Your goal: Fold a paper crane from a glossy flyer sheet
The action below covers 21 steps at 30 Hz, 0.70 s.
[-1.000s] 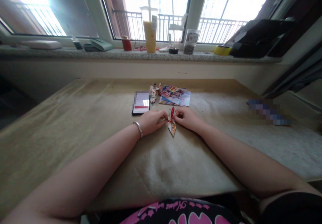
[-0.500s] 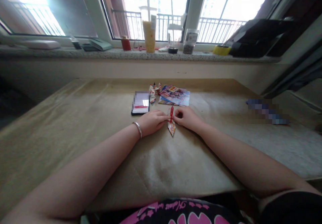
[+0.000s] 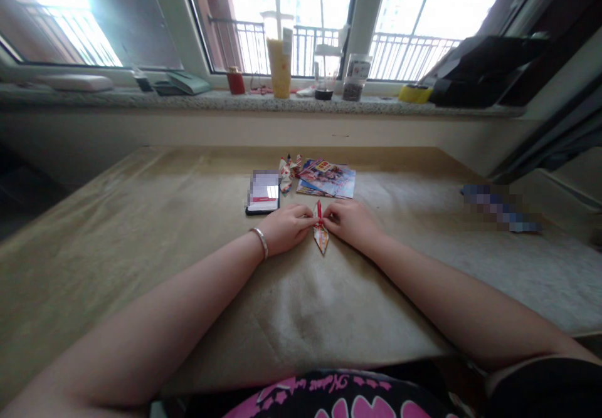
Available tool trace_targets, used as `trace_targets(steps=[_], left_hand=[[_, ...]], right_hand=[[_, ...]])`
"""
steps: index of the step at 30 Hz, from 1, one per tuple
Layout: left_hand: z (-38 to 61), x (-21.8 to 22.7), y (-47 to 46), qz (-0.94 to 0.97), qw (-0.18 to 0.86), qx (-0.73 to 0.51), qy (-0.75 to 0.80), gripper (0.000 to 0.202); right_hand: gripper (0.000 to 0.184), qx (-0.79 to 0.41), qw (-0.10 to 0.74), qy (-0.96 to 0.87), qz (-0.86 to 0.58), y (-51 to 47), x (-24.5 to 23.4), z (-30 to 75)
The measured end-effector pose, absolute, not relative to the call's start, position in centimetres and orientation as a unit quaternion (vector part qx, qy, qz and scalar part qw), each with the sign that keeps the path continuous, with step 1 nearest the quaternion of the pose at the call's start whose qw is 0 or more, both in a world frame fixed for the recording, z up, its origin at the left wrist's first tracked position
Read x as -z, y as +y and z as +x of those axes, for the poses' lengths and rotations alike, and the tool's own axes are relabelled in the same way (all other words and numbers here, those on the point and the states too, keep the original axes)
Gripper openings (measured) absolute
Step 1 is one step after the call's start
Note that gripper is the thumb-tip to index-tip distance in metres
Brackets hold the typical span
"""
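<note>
A narrow piece of folded paper (image 3: 321, 240), printed red, white and orange, lies on the table with a pointed end toward me. From the left, my left hand (image 3: 290, 225) has its fingertips pressed on the middle of the paper. My right hand (image 3: 350, 220) pinches at the paper's right edge with thumb and forefinger. The fingertips of both hands nearly meet over the red strip, hiding part of it. Just beyond my left hand is a phone (image 3: 264, 192) with a lit, blurred screen.
Behind the phone sit crumpled or folded paper shapes (image 3: 288, 172). Beside them is a stack of colourful printed sheets (image 3: 328, 178). A blurred bluish item (image 3: 501, 208) lies at the right. Along the windowsill (image 3: 197, 103) stand a yellow drink cup (image 3: 279, 67), a red jar (image 3: 236, 81) and other containers.
My right hand has shifted slightly, its fingers closing in more against the folded paper. The red strip looks narrower. My left hand has barely moved.
</note>
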State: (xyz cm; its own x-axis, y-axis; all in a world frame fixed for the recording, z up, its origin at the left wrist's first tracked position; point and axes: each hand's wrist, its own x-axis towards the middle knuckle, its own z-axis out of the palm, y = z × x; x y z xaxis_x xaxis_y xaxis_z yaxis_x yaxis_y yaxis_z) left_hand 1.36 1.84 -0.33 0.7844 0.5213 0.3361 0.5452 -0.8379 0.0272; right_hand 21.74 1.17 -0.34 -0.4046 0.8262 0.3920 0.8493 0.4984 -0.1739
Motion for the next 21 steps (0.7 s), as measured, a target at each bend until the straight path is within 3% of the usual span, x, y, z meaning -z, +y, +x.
trace_targets(steps=[8, 16, 21], left_hand=[[1.4, 0.1, 1.7, -0.943, 0.024, 0.162, -0.289, 0.031], [1.0, 0.4, 2.1, -0.937, -0.044, 0.192, -0.288, 0.025], [1.0, 0.4, 2.1, -0.946, -0.032, 0.185, -0.263, 0.029]], right_hand=[[0.020, 0.045, 0.195, -0.841, -0.503, 0.7, 0.1, 21.7], [0.011, -0.082, 0.265, -0.823, -0.495, 1.7, 0.9, 22.4], [0.011, -0.085, 0.261, -0.819, -0.503, 1.6, 0.7, 22.3]])
